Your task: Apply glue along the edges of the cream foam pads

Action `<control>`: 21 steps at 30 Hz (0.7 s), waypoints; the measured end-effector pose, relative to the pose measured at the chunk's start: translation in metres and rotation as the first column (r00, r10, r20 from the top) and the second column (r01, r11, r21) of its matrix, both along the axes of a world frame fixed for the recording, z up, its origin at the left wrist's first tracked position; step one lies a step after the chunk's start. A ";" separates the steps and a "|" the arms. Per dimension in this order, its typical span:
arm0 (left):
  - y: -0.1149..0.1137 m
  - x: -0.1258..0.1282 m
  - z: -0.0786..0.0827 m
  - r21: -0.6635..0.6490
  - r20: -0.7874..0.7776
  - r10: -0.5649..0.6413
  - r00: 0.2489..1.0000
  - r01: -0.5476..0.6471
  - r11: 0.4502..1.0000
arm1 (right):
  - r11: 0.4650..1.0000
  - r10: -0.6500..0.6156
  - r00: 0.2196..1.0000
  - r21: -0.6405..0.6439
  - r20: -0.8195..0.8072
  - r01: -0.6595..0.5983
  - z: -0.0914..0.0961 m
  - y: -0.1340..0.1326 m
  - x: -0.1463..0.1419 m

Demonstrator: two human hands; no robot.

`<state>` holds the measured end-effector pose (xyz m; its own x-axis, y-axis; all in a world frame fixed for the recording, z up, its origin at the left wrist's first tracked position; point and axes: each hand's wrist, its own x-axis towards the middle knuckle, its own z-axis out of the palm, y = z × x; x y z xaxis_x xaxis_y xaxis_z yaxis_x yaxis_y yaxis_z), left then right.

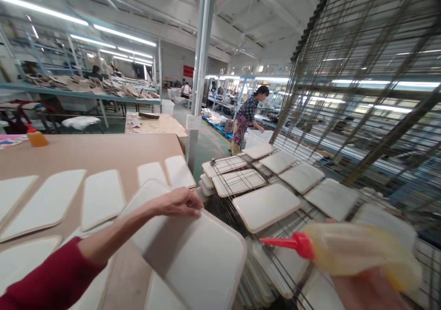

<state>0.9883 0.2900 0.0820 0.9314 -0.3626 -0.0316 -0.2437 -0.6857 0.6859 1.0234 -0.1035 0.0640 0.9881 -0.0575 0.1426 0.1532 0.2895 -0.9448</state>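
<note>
My left hand [181, 201] is closed on the edge of a white rounded panel [203, 259], fingers over its top face and the thumb side hidden. This panel is tilted above the table, partly over another pale panel [148, 193]. On the right, my right hand [368, 289] is wrapped around a squeeze bottle [347, 248] with yellowish contents and a red nozzle. The bottle lies nearly level, its tip pointing left toward the held panel without touching it. Motion smears the right hand and bottle somewhat.
More white panels [103, 197] lie on the brown table [138, 149]. A wire rack [275, 250] on the right carries several panels, with a raised wire section [361, 71] above. An orange bottle [36, 138] stands far left. A post [200, 66] and a co-worker [246, 115] are beyond.
</note>
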 end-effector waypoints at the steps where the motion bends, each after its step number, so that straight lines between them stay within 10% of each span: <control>1: -0.008 -0.008 0.014 -0.028 -0.029 -0.048 0.998 0.047 0.999 | 0.998 0.056 0.998 0.022 -0.011 -0.055 0.009 -0.003 0.001; 10: -0.075 -0.078 0.077 -0.106 -0.188 -0.184 0.965 0.166 0.980 | 0.885 0.456 0.890 0.106 0.007 -0.454 0.086 0.002 -0.044; 21: -0.112 -0.138 0.086 -0.232 -0.352 -0.163 0.921 0.083 0.969 | 0.726 0.679 0.734 0.177 -0.027 -0.665 0.082 -0.012 -0.076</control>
<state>0.8498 0.1780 0.1682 0.8162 -0.5094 -0.2727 -0.0212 -0.4981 0.8669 0.9475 -0.1156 0.1460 0.7832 0.6132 0.1033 -0.2120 0.4194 -0.8827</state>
